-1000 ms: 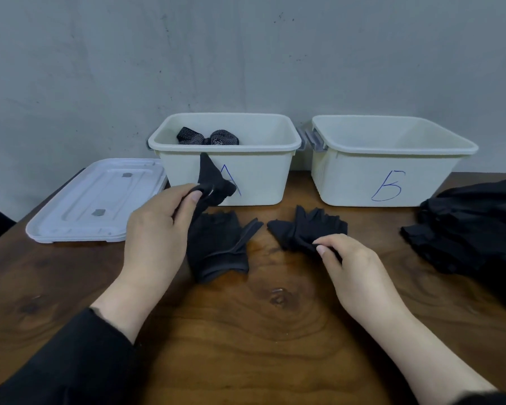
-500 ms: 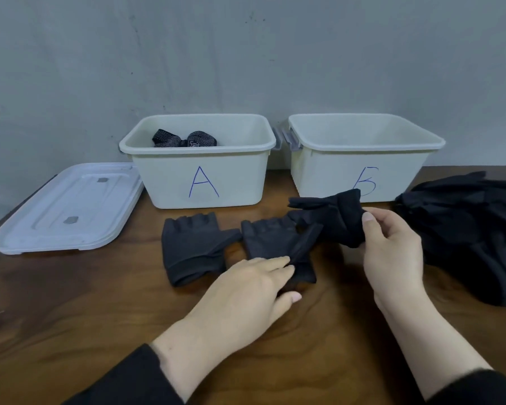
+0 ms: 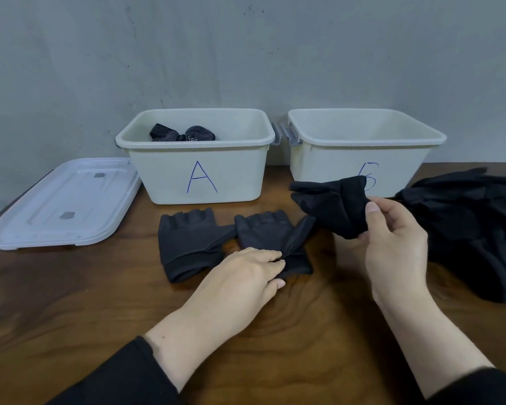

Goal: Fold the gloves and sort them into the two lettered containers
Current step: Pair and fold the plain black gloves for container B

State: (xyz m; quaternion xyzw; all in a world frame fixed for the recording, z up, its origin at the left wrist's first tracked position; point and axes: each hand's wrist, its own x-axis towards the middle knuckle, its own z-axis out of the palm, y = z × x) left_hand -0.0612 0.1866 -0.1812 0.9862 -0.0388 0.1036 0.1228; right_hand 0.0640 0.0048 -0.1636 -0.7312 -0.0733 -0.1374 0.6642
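Observation:
Two white containers stand against the wall: container A (image 3: 170, 176) holds a dotted black glove bundle (image 3: 181, 133), and container B (image 3: 333, 173) shows nothing inside from here. Two black fingerless gloves lie flat in front of A: a left one (image 3: 187, 244) and a right one (image 3: 269, 232). My left hand (image 3: 246, 276) pinches the lower edge of the right fingerless glove on the table. My right hand (image 3: 392, 244) holds a folded black full-finger glove (image 3: 333, 206) lifted in front of container B.
A white lid (image 3: 62, 203) lies on the wooden table (image 3: 70, 302) left of container A. A pile of black gloves (image 3: 473, 229) fills the right side of the table. Grey clasps (image 3: 284, 133) sit between the two containers.
The view shifted right. My left hand put the second fingerless glove down beside the first and now pinches its edge. My right hand lifted the full-finger glove off the table toward container B.

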